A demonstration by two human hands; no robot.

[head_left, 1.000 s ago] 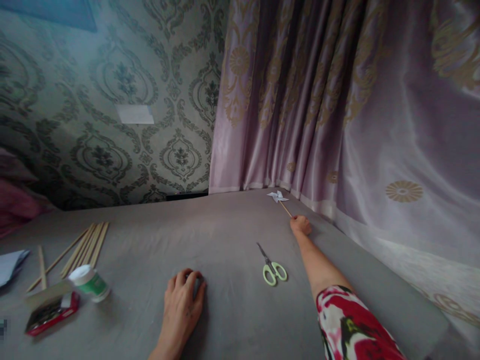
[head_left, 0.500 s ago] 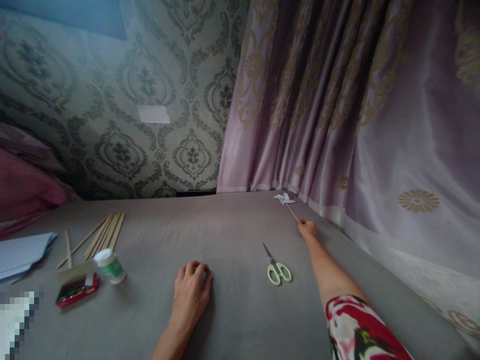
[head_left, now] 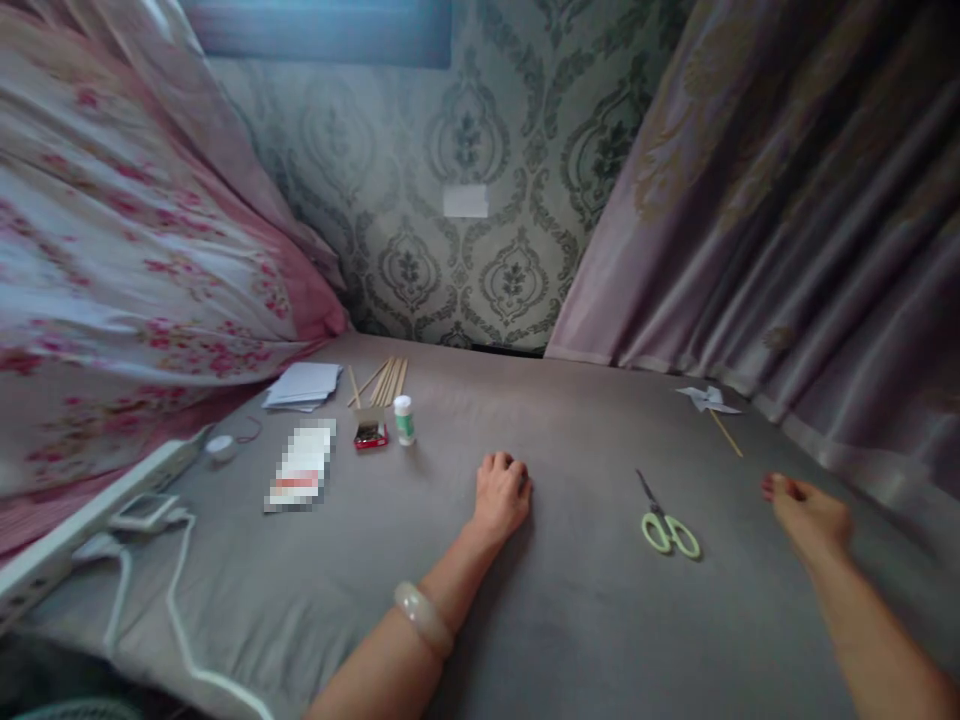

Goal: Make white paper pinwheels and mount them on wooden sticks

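Observation:
On the grey sheet, my left hand (head_left: 503, 492) rests palm down near the middle, its fingers bent and slightly apart, with no object visible in it. My right hand (head_left: 810, 515) is at the right, fingers curled in and holding nothing that I can see. Beyond it lies a white paper pinwheel (head_left: 708, 399) on a thin wooden stick (head_left: 726, 434), apart from the hand. Between my two hands lie scissors with pale green handles (head_left: 670, 535), their blades pointing away from me.
Left of centre stand a white-capped bottle (head_left: 404, 421) and an open red box (head_left: 370, 436) of small dark items. Behind are several wooden sticks (head_left: 388, 382) and stacked white paper (head_left: 302, 385). A power strip (head_left: 154, 470) with white cables lies far left. Curtains (head_left: 645, 290) hang right.
My right hand has let go of the pinwheel's stick and drawn back towards me. The pinwheel stays on the sheet. The view has swung left, showing the power strip and floral cloth.

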